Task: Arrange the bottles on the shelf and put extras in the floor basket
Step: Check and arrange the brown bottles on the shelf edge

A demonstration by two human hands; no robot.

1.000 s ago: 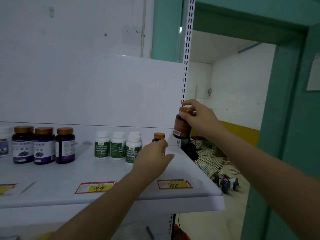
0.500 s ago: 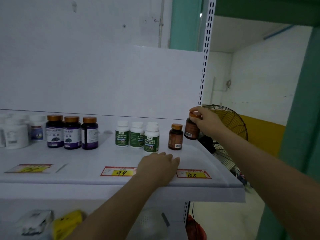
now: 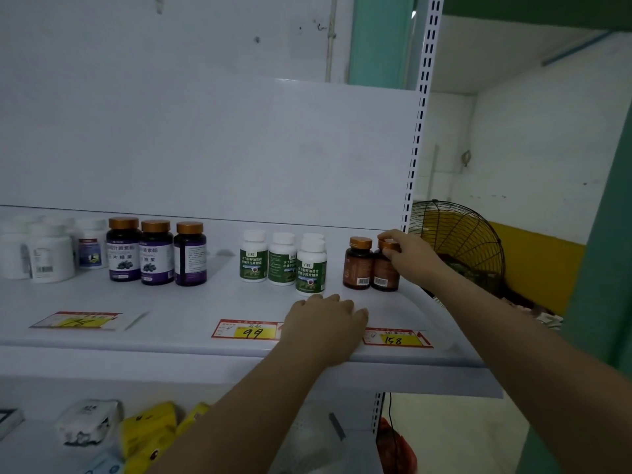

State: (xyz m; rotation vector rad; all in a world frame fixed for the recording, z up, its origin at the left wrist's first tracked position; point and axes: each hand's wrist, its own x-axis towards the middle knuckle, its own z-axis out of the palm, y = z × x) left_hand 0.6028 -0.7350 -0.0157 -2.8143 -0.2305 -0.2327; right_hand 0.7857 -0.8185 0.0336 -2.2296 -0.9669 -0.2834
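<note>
Pinching the cap of the upright brown bottle (image 3: 384, 273) from above, the right hand (image 3: 407, 258) held it against its twin bottle (image 3: 357, 265) at the right edge of the shelf (image 3: 171, 302); the left hand (image 3: 325, 323) rested flat, fingers relaxed, at the front edge.

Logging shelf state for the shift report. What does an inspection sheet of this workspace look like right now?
Surface: white shelf, price tags at front edge.
Job's things: purple bottles, green-label bottles, white bottles upright; left brown bottle and right brown bottle side by side at right end.
Clutter: packets on lower shelf.
Hands: right hand grips right brown bottle's cap; left hand rests on shelf front.
Cables: thin dark cord below shelf, apparently.
Surroundings: fan beyond the right end.
</note>
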